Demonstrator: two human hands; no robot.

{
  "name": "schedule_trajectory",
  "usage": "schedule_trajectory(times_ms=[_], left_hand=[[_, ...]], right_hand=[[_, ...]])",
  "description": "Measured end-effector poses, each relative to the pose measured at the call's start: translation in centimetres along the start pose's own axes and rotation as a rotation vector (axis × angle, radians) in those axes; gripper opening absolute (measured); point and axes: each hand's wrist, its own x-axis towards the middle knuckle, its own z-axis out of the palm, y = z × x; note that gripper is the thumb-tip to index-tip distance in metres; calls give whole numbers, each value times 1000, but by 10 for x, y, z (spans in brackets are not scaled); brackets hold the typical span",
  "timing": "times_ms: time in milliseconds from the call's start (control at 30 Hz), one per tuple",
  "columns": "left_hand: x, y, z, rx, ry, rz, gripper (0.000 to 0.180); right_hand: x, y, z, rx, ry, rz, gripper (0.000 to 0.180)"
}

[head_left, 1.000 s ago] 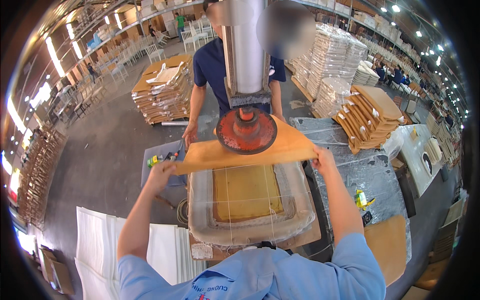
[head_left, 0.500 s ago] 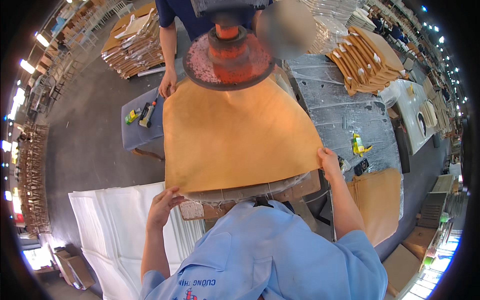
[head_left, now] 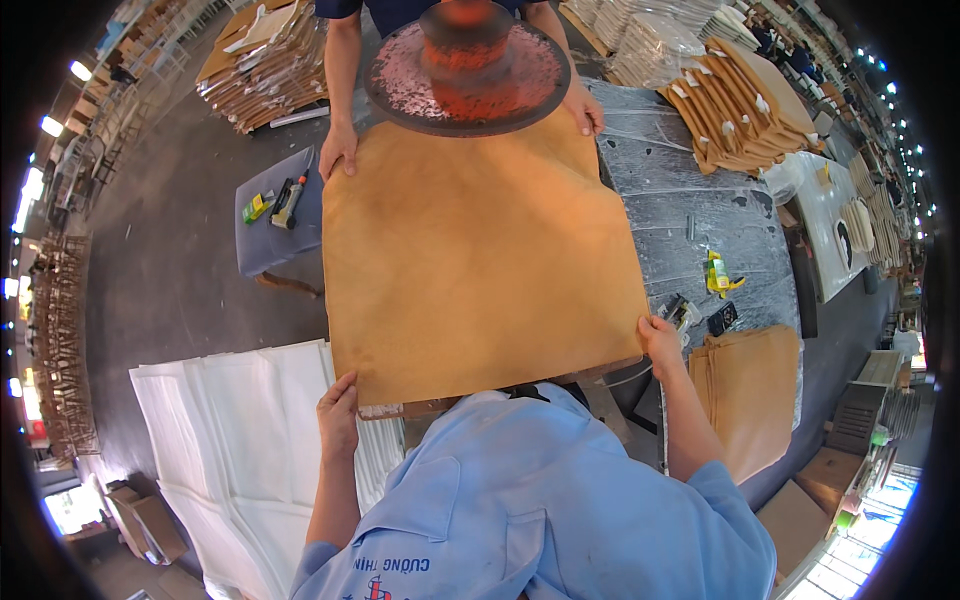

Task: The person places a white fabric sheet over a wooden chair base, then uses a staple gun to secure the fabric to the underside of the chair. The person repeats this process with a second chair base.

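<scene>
A tan leather-like sheet is spread out in front of me beneath a round, red-spotted disc. Its near left corner is pinched between the fingers and thumb of my left hand. At the near right corner, my right hand grips the edge. Across from me, a co-worker's hand holds the far left corner, and the other hand is at the far right corner. The disc hides part of the sheet's far edge. Most of the support under the sheet is covered.
Folded white sheets lie at my left. On the right, a plastic-covered table bears more tan sheets, a yellow-green packet and a tan stack. A blue padded stool with a tool stands on the left.
The sheet's near edge has come toward me and now covers the grey padded rim. My left hand has closed on its corner. The co-worker's second hand now shows at the far right.
</scene>
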Motion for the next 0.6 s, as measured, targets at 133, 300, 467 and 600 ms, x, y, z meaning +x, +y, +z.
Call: schedule_trajectory(times_ms=[133,300,467,600], left_hand=[[5,-8,-3,-71,-11,36,32],[9,-18,-2,-135,17,48,29],[6,-19,10,-164,59,53,27],[6,-17,7,-142,60,60,26]], right_hand=[[0,6,9,0,-9,-39,24],[3,6,14,-24,0,-52,23],[8,12,13,-45,10,-89,25],[6,10,19,-56,36,-73,25]])
